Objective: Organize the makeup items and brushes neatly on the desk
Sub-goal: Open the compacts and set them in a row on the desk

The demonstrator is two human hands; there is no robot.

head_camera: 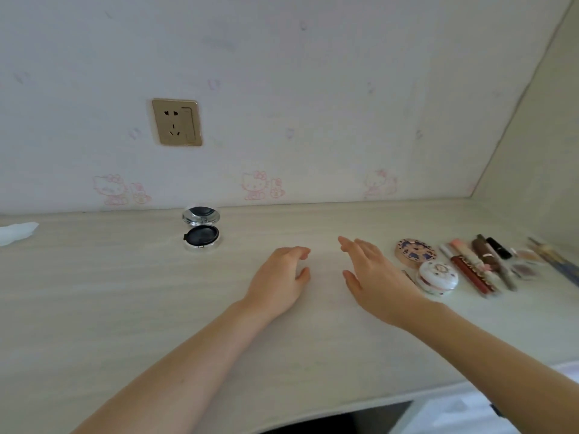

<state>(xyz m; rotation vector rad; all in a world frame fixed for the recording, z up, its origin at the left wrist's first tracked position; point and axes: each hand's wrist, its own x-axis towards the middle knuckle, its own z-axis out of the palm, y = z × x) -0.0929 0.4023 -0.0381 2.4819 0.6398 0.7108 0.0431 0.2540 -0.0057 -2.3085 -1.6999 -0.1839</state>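
Note:
An open round compact (200, 230) with a dark puff and a mirror lid stands near the wall, left of centre. My left hand (279, 278) hovers over the pale desk (125, 308) with loosely curled fingers, holding nothing. My right hand (372, 277) is beside it, fingers stretched forward, empty. Right of that hand lie a patterned round compact (415, 251) and a white round case (437, 278). Further right is a row of lipsticks and pencils (479, 264), small eyeshadow pots (526, 263) and brushes (554, 261).
A white tissue (15, 232) lies at the desk's far left edge. A gold wall socket (177, 122) sits above the open compact. The wall corner (473, 195) closes the desk at the right. The desk's front edge (376, 399) runs below my arms.

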